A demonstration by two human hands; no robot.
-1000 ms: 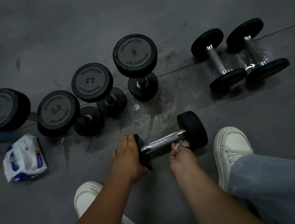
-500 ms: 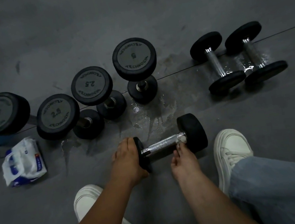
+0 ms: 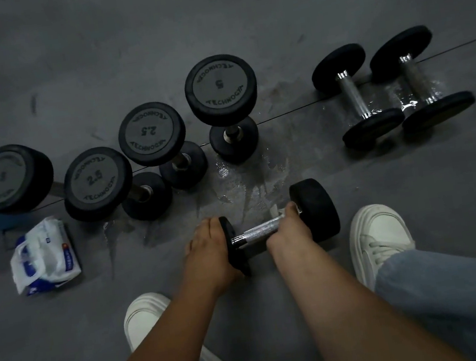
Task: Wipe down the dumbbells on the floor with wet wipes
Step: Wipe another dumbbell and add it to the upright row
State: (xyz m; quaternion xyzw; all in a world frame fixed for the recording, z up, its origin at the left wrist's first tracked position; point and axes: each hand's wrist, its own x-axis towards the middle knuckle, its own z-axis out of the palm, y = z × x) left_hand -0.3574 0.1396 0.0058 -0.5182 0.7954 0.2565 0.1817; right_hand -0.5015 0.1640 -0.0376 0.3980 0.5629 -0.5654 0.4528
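Clasps one end of a dumbbell (image 3: 314, 209) with the left hand (image 3: 207, 255); wraps the right hand (image 3: 290, 234) round its handle, pinching a wet wipe (image 3: 275, 212). Has the weight lying on the floor (image 3: 239, 27), between two white shoes (image 3: 379, 234). Risks a slip or roll, probably: wet patches (image 3: 239, 180) just beside, round heads. Shows, well left, an opened wipes pack (image 3: 45, 256), white sheets seemingly inside.

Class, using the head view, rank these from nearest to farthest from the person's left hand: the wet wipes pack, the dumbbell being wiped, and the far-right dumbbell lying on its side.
1. The dumbbell being wiped: the left hand grips its left head.
2. The wet wipes pack: on the floor, off to the left.
3. The far-right dumbbell: well away, up and to the right.
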